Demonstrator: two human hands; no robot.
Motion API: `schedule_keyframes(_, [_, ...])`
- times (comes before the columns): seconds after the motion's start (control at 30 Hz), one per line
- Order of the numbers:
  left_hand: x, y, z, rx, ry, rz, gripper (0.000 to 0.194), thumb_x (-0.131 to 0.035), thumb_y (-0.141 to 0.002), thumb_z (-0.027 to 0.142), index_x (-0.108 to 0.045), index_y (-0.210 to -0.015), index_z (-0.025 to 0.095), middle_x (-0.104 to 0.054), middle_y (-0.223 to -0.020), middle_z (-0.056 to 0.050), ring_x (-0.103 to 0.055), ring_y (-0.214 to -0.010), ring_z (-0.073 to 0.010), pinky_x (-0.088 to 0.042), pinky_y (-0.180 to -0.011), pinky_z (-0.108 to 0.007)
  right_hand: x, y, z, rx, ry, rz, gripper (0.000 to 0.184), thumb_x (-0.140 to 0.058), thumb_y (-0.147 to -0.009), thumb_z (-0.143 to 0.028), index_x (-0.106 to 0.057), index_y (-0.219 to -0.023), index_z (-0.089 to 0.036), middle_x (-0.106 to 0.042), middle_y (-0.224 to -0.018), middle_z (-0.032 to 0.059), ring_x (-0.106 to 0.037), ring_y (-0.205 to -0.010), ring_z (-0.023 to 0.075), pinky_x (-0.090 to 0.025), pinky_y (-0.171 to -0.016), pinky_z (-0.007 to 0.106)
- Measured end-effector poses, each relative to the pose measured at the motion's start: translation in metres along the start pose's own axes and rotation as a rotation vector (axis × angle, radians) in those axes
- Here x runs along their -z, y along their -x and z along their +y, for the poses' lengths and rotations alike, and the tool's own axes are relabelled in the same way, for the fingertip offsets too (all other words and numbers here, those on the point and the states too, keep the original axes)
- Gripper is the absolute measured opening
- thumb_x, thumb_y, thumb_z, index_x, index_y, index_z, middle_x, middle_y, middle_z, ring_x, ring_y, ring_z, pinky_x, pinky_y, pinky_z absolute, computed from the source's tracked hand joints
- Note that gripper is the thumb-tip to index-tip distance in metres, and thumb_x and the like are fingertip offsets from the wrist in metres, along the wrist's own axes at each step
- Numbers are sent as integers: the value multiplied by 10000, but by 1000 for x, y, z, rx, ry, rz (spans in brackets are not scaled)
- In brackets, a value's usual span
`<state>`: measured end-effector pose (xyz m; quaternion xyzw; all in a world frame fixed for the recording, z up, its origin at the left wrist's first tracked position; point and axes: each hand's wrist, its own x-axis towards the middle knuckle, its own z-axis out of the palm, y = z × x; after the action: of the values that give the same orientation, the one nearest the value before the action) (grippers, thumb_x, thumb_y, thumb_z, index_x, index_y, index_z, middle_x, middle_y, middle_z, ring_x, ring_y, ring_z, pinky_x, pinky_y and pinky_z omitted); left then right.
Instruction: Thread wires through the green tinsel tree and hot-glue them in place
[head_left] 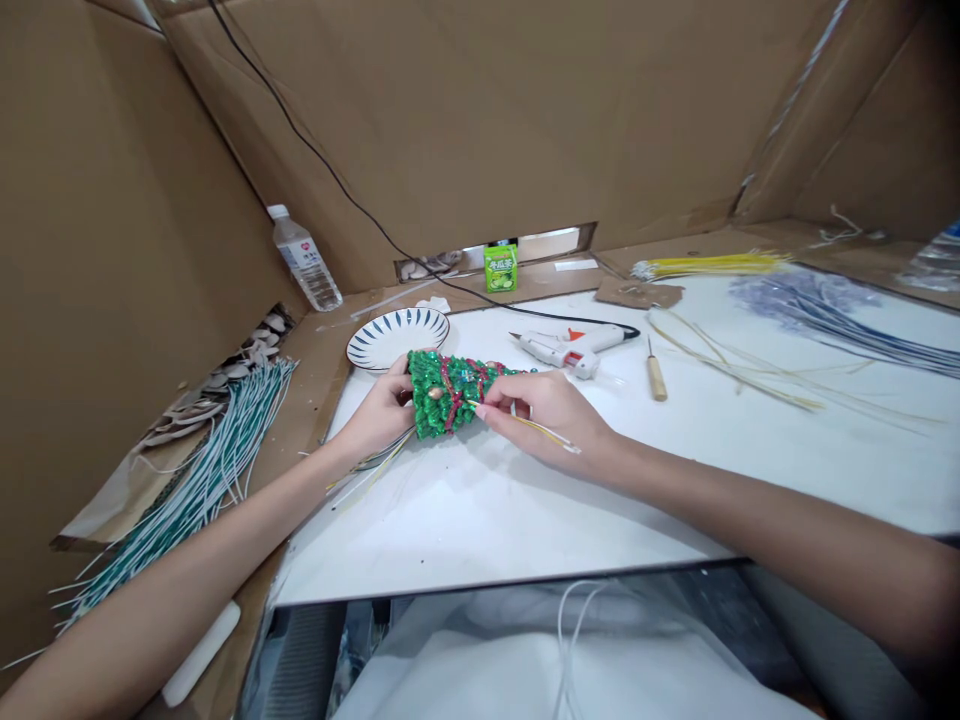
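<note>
A small green beaded Christmas tree (429, 400) with red garland lies on its side, just above the white tabletop. My left hand (386, 405) is closed around its wide base end, and some of those fingers are hidden behind it. Between the thumb and fingers of my right hand (544, 410) is a thin yellow wire (553, 434) with whitish ends. One end of that wire meets the tree's side. Loose pale and yellow wires (375, 472) stick out beneath my left wrist.
Behind the tree are a striped plate (397, 338), a glue gun (562, 352) and a wooden-handled awl (656, 380). Bundles of teal wires (217, 470), yellow wires (712, 264) and blue-grey wires (862, 325) lie around. A water bottle (306, 262) and green carton (501, 268) stand by cardboard walls.
</note>
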<state>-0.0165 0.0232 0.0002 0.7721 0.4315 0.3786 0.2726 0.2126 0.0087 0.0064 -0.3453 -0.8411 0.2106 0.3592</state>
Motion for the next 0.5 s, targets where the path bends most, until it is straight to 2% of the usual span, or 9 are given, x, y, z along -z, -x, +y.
schedule_keyframes(0.13, [2,0,0,11,32,-3,259,-721,-667,379,-711,-837,183,-509,-1299,-86,-459,-1205,-268,-380,-1016,-349,6,1,-5,-50,-53,38,191,-550,-748,-294,-557,-631,-143,-513,-574,-25,-414,-515,51,-296,-499,196])
schedule_keyframes(0.23, [4,0,-1,-2,55,-11,247,-709,-684,364,-705,-858,188,-518,-1287,-78,-458,-1208,-263,-379,-1018,-340,10,2,-7,0,-57,80,187,-516,-738,-226,-501,-571,-142,-452,-526,-35,-379,-490,42,-292,-488,193])
schedule_keyframes(0.4, [3,0,-1,15,43,0,264,-718,-677,347,-699,-893,195,-513,-1283,-85,-468,-1194,-251,-394,-1006,-352,7,3,-4,147,65,65,190,-487,-813,-242,-568,-675,-140,-521,-607,-18,-419,-548,50,-312,-537,200])
schedule_keyframes(0.5, [2,0,-1,22,36,4,263,-734,-653,361,-707,-858,197,-508,-1289,-82,-456,-1202,-254,-389,-1012,-359,5,3,-3,175,179,39,230,-461,-853,-287,-596,-731,-145,-556,-653,-5,-435,-573,61,-303,-547,211])
